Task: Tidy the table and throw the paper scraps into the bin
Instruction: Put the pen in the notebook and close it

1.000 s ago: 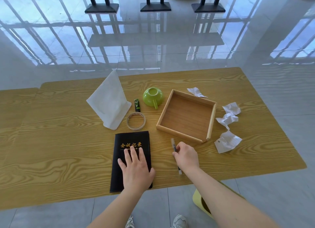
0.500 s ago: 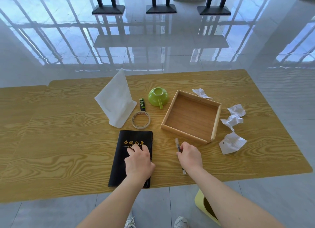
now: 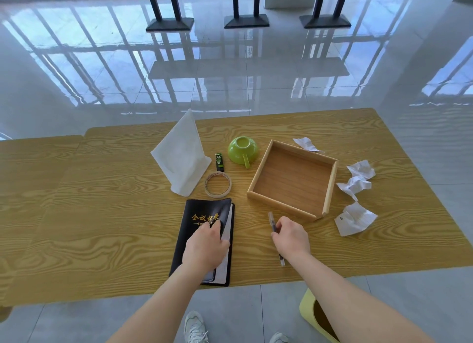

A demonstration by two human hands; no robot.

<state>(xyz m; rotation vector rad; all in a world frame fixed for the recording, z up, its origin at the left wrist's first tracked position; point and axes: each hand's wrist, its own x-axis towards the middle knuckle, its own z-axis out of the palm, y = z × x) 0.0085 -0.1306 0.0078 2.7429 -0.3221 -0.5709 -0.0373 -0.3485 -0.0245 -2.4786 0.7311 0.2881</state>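
A: Where are the two hands?
B: The left hand [image 3: 206,246] presses on the black notebook with gold lettering [image 3: 204,240] near the worktop's front edge, fingers curled under its cover, whose right side is lifted so white pages show. The right hand [image 3: 290,237] is closed around a slim grey pen [image 3: 271,221] lying just in front of the square wooden tray [image 3: 330,186].

A: And the paper scraps?
B: Four crumpled white paper scraps [image 3: 354,218] sit on the wood-grain worktop [image 3: 102,214] toward its right edge, three beside the tray's right wall, one behind its far corner. The yellow bin [image 3: 307,306] stands on the floor below the front edge.

A: Anything else?
B: A folded white cloth [image 3: 183,154] stands mid-worktop, with a ring of clear tape [image 3: 218,184], a small black-and-green lighter [image 3: 219,161] and an overturned green cup [image 3: 242,150] beside it.
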